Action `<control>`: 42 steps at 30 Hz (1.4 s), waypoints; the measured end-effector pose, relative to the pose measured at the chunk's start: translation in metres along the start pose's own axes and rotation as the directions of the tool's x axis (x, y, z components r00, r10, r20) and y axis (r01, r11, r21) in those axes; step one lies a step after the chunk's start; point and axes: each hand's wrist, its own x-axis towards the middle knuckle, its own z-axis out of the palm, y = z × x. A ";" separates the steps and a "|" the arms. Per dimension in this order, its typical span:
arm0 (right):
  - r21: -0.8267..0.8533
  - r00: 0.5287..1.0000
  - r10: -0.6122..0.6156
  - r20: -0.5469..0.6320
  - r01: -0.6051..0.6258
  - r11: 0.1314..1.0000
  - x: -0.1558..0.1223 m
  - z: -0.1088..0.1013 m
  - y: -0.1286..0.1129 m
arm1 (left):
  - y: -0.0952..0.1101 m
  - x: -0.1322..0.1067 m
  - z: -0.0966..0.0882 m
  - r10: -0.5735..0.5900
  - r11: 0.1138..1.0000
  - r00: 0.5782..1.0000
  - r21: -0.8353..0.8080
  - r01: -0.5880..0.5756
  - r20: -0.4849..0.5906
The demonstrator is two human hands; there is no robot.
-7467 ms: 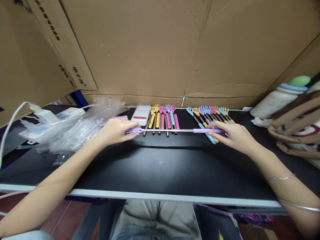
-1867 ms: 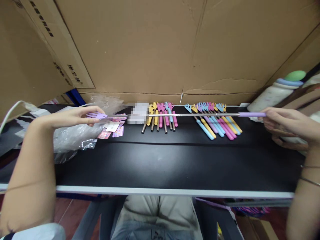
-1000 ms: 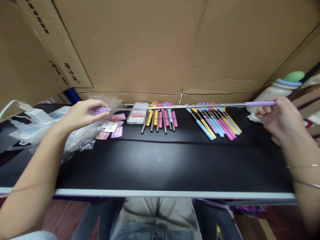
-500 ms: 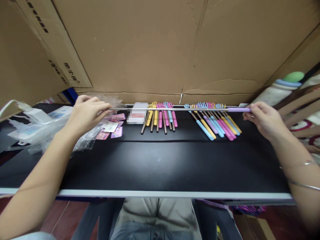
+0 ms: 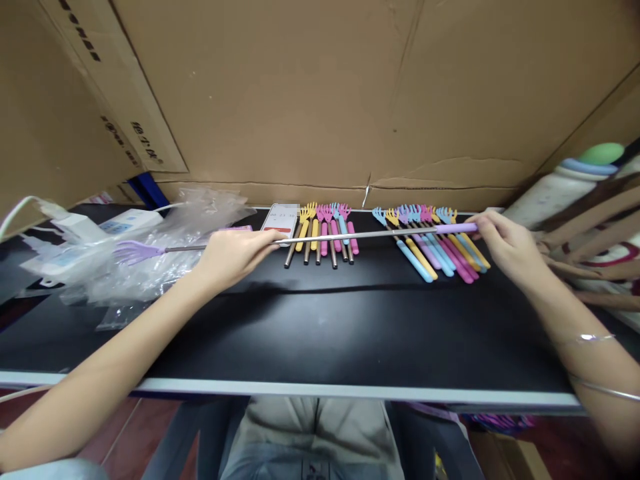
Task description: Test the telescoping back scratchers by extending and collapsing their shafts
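A long telescopic back scratcher point(image 5: 350, 235) stretches level across the view above the table. Its purple claw head sticks out at the left, and its purple handle lies at the right. My left hand point(image 5: 237, 255) is closed around the metal rod left of the middle. The fingers of my right hand point(image 5: 503, 241) pinch the end of the purple handle. Behind the rod lie two groups of shorter back scratchers: a left group point(image 5: 325, 230) of yellow, pink and blue ones, and a right group point(image 5: 435, 243) in mixed colours, fanned out.
Crumpled clear plastic bags point(image 5: 175, 267) and a white power strip point(image 5: 120, 223) lie at the left. A phone point(image 5: 275, 220) leans near the cardboard wall point(image 5: 300, 100). A white bottle point(image 5: 545, 190) with a green top stands at the right. The black table point(image 5: 320, 340) has a pale front edge.
My left hand has slid right along the rod, and the purple claw head now shows to its left. My right hand has moved slightly left and down with the handle.
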 end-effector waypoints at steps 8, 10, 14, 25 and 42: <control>-0.217 0.838 -0.453 0.303 0.523 0.824 -0.018 0.030 -0.071 | 0.020 0.002 0.002 0.100 0.995 0.993 0.030 -0.098 -0.065; -0.206 0.803 -0.487 0.344 0.571 0.795 -0.023 0.036 -0.079 | 0.023 0.002 0.003 0.155 0.988 0.985 0.020 -0.154 -0.074; -0.330 0.843 -0.459 0.282 0.534 0.778 -0.025 0.036 -0.080 | 0.024 0.005 0.006 0.172 0.984 0.982 0.065 -0.167 -0.082; -0.494 0.859 -0.456 0.234 0.509 0.705 -0.010 0.018 -0.043 | -0.009 0.009 0.006 0.056 0.978 0.998 0.203 -0.050 -0.028; -0.324 0.913 -0.338 0.228 0.399 0.858 0.001 -0.001 -0.005 | -0.038 0.001 0.000 -0.029 0.992 0.994 0.124 0.016 0.106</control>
